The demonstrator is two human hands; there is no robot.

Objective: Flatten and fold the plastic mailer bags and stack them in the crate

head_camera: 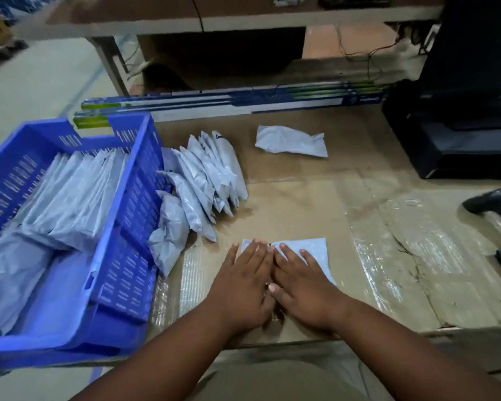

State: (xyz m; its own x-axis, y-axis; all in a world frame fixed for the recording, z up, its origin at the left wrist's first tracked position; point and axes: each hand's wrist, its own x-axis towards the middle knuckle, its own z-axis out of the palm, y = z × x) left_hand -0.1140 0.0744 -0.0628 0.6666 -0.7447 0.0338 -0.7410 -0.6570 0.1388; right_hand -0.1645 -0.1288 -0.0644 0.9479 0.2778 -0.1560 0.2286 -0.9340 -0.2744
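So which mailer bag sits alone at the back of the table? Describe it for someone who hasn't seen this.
Start at the blue crate on the left, then look right past the leaning row of folded bags. The crumpled mailer bag lies alone near the long printed boxes, unfolded, touching nothing.
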